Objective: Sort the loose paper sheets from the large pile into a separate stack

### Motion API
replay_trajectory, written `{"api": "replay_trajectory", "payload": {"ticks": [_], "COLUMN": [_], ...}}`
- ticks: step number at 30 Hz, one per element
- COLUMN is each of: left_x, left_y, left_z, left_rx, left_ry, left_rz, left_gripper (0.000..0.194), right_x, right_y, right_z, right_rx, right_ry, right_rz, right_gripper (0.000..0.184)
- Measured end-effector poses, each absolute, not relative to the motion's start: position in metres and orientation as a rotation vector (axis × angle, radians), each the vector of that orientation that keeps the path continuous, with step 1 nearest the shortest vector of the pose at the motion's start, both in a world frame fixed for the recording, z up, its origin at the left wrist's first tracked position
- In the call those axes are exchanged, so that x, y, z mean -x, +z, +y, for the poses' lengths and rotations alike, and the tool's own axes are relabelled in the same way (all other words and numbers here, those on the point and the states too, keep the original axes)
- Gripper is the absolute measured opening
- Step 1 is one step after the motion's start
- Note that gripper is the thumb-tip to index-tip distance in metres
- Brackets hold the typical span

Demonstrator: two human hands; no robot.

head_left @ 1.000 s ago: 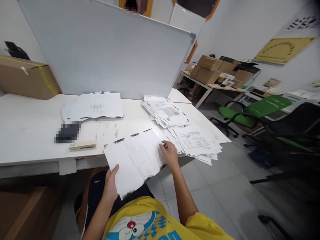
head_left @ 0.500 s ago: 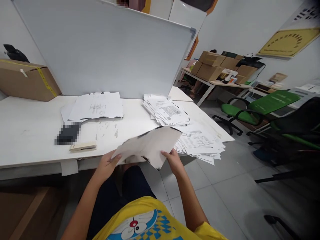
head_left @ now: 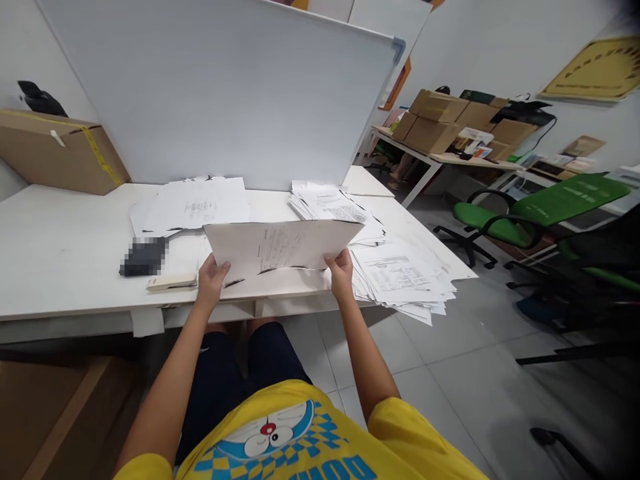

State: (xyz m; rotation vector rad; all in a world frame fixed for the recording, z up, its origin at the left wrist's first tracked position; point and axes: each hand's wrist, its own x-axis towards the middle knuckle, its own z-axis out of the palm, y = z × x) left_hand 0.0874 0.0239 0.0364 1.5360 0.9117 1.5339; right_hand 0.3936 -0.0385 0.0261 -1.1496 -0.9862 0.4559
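Between my two hands stands a sheet of paper, held upright by its side edges over the front of the white table. Print shows on its face, and its borders have dark smudges. My left hand pinches the left edge, my right hand the right edge. Beyond the sheet at the left lies a stack of printed papers. Another stack sits behind it on the right, partly hidden by the sheet. Close to my right hand, a spread pile of papers overhangs the table's edge.
A whiteboard leans at the table's back. Left of it rests a cardboard box. A stapler-like beige object and a blurred dark item lie near the front edge. A green chair stands at the right.
The sheet has gone from curved and tilted to upright and straighter, with print now showing. Both hands have moved up, the left one also outward. The view has shifted slightly.
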Motion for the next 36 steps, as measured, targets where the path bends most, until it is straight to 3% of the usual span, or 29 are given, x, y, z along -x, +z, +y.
{"api": "replay_trajectory", "payload": {"ticks": [10, 18, 24, 27, 36], "left_x": [-0.09, -0.068, -0.032, -0.015, 0.019], "left_y": [0.034, 0.051, 0.036, 0.025, 0.013], "left_z": [0.031, 0.019, -0.04, -0.064, -0.074], "left_rx": [-1.456, -1.374, -1.308, -1.326, -1.802], "left_ry": [1.616, 1.401, 1.184, 1.055, 1.15], "left_rz": [0.92, 1.058, 1.253, 1.265, 1.627], "left_gripper": [0.049, 0.042, 0.082, 0.088, 0.047], "right_x": [-0.399, -0.405, -0.394, -0.379, -0.36], "right_y": [0.023, 0.041, 0.044, 0.029, 0.014], "right_z": [-0.036, -0.067, -0.117, -0.137, -0.146], "right_rx": [1.159, 1.294, 1.387, 1.459, 1.441], "right_ry": [0.443, 0.738, 1.149, 1.247, 1.285], "right_rz": [-0.97, -1.109, -0.898, -0.823, -0.735], "right_gripper": [0.035, 0.04, 0.058, 0.065, 0.074]}}
